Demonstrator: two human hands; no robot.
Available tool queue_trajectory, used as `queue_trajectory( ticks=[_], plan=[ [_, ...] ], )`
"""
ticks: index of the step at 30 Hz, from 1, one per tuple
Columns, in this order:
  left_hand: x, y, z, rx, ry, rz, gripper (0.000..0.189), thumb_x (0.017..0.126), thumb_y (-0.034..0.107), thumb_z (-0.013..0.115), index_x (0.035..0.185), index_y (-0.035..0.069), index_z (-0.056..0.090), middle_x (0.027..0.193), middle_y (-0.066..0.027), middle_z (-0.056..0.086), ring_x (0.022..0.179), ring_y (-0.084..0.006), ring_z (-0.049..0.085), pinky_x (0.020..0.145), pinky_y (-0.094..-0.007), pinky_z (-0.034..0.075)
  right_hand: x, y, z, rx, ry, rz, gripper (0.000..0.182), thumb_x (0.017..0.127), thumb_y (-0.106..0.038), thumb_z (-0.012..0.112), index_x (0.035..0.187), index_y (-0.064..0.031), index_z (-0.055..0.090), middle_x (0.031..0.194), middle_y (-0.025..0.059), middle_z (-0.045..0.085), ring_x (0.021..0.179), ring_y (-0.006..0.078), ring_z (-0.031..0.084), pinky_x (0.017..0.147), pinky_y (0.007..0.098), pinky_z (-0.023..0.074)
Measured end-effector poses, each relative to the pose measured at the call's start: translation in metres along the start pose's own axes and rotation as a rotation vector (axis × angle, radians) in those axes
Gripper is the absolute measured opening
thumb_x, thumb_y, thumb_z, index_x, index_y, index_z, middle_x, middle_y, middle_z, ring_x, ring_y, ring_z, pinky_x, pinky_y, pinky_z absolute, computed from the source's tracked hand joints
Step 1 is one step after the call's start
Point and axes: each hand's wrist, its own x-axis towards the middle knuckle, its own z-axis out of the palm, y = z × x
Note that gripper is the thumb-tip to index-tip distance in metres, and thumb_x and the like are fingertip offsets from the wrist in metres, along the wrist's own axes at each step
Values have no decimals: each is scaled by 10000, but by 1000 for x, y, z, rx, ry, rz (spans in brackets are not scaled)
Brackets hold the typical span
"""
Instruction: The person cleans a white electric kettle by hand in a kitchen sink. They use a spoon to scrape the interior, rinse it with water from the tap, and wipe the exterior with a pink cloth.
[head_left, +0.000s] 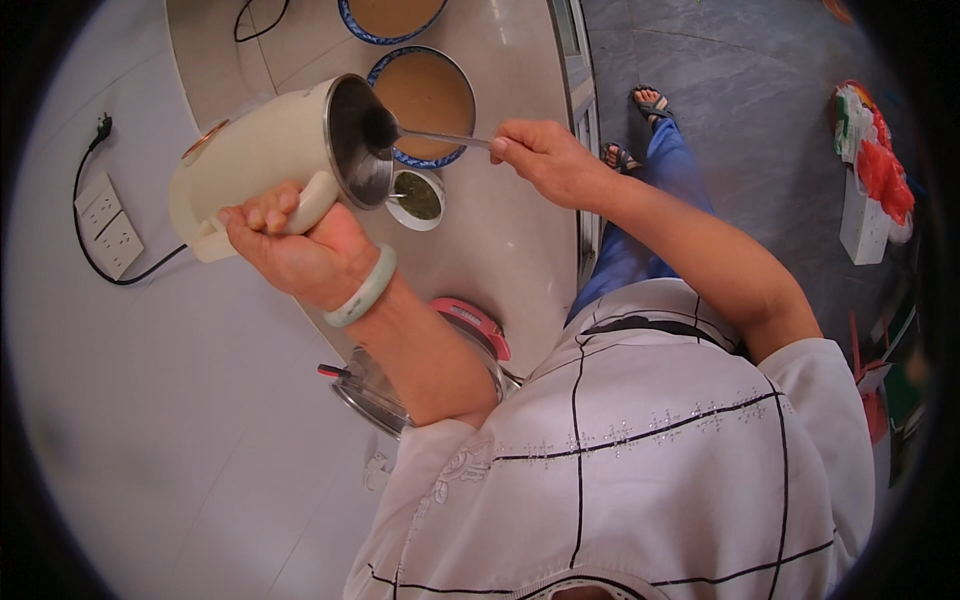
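Note:
My left hand (292, 244), with a pale bangle on its wrist, grips the handle of a cream-coloured jug (255, 157) with a metal lining. The jug lies tilted on its side in the air, its mouth towards the bowls. In my right hand (551, 161) is the thin handle of a metal spoon (446, 138), whose dark head is inside the jug's mouth. Just beyond the mouth stands a blue-rimmed bowl (427, 101) of brown liquid, partly covered by the jug and spoon. Below it a small white bowl (418, 201) holds something dark green and a utensil.
A second blue-rimmed bowl (390, 16) of brown liquid stands at the counter's far end. Wall sockets (109, 226) and a black plug (103, 126) on a cord are at left. A pink-edged object (472, 324) and a round glass lid (367, 401) lie near my left elbow.

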Motion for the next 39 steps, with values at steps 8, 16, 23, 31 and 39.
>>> queue_trajectory(
  ticks=[8,16,23,31,39],
  plan=[
    [2,2,-5,0,-15,7,230,967,141,424,750,112,355,622,26,330,569,-70,360,558,-186,397,-16,16,-15,-90,95,85,257,906,-253,518,885,-21,627,694,119,562,666,198,529,666,320,441],
    [3,7,-8,-63,31,-24,180,952,133,455,790,101,384,616,32,361,564,-64,386,560,-187,409,-11,11,-12,73,86,114,293,935,-275,491,888,-16,619,617,-2,452,595,101,429,560,258,374],
    [2,14,-15,-158,-14,-60,156,937,103,462,796,88,396,606,23,388,532,-54,425,538,-169,444,-4,0,-12,415,28,278,281,920,-269,508,884,-10,612,581,-30,390,515,74,358,466,241,291],
    [4,22,-23,-335,-80,-161,132,917,83,495,805,81,425,587,21,418,522,-53,461,532,-173,459,-3,13,-18,688,-164,465,228,961,-259,466,860,-69,544,533,-65,317,418,39,234,394,210,196],
    [8,30,-31,-388,-76,-150,179,895,40,498,755,80,393,561,13,406,503,-66,459,529,-185,469,-16,14,-12,179,34,280,250,934,-259,515,912,-33,621,559,2,380,505,88,366,484,244,308]
  ],
)
